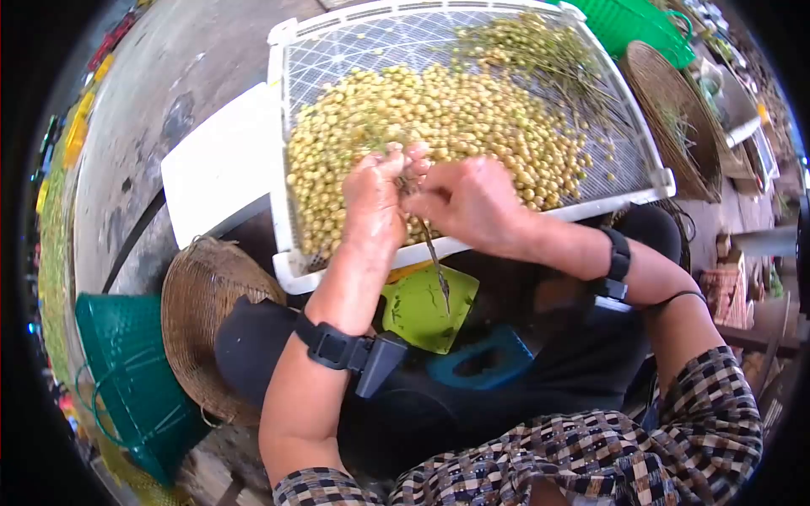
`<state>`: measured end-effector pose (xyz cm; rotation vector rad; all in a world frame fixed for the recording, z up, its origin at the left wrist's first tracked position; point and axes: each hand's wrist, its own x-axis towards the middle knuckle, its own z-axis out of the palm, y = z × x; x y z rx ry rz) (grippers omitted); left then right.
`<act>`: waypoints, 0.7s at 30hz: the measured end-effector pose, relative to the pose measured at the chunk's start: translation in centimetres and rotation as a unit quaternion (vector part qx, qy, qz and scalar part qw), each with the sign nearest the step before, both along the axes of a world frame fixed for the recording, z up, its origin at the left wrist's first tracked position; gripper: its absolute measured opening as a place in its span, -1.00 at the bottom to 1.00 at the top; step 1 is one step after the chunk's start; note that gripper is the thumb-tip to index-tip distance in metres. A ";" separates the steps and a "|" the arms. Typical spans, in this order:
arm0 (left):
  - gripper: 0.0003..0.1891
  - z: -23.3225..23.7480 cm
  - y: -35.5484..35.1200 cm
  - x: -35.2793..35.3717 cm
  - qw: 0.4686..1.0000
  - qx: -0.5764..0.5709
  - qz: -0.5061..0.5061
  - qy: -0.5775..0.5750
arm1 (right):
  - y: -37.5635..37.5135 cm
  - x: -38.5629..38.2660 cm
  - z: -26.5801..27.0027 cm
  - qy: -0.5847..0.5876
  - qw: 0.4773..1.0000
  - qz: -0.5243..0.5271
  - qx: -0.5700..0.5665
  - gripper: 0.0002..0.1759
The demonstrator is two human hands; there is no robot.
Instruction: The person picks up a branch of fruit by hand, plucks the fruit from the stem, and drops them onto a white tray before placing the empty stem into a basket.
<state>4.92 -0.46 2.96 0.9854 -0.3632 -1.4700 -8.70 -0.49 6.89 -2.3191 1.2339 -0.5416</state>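
Many round yellow-green fruits (498,118) lie in a white mesh tray (654,160) in front of me. Over the tray's near half, my left hand (375,190) is closed round a bunch of thin stems, with its fingertips turned up. My right hand (472,202) meets it from the right, its fingers pinched at the same stems. A dark stem (440,274) hangs down from between the hands, over a lime-green scoop (434,312). Loose green stems with small fruits (540,51) are piled at the tray's far right corner.
At the left stand a woven basket (190,320) and a green plastic basket (126,363). A white box (224,164) touches the tray's left side. Beyond its right side are a woven basket (666,110) and a bright green basket (629,25). A blue object (485,361) lies near my lap.
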 end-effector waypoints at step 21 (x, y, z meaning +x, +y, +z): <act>-0.85 -0.5 -0.9 -1.7 0.988 -0.005 -0.154 0.011 | 3.8 -2.9 -4.7 -0.092 0.988 -0.005 0.127 -0.73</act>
